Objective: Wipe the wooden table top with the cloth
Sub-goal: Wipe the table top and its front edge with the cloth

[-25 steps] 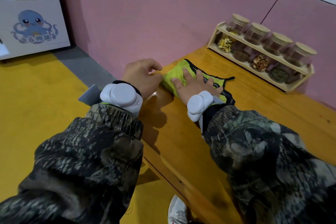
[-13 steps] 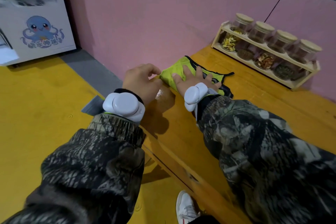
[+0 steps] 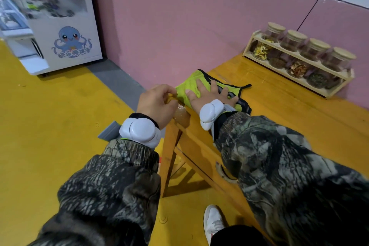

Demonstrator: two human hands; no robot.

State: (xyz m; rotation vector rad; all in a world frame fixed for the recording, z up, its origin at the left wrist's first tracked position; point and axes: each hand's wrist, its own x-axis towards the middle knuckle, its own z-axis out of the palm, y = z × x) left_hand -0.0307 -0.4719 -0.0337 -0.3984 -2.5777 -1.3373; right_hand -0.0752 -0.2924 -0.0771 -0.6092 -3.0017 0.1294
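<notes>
Right grip (image 3: 209, 95) is spread flat, palm down on the cloth (image 3: 189, 84), fingers straight and fanned, pressing it onto the tabletop (image 3: 279, 110). The cloth is lime green with black trim, bunched under the palm and just ahead of the fingertips. It sits at the tabletop corner on the right grip's thumb side. Its long axis runs across the right grip, thumb side to little-finger side, and a black-edged end trails out past the little finger. Left grip (image 3: 157, 102) is just beside the right thumb, fingers curled at the corner above a clear corner guard (image 3: 180, 116). Something yellow sits between its thumb and fingers; can't tell if that's cloth hem or table edge. Key relation: nearly all the bare wood lies off the right grip's little-finger side and back toward the body. So I'd judge the stroke goes away from the left grip, with the right grip driving. Jar rack (image 3: 299, 62) stands well off the little-finger side, against the wall. Mind it on a long sweep.
</notes>
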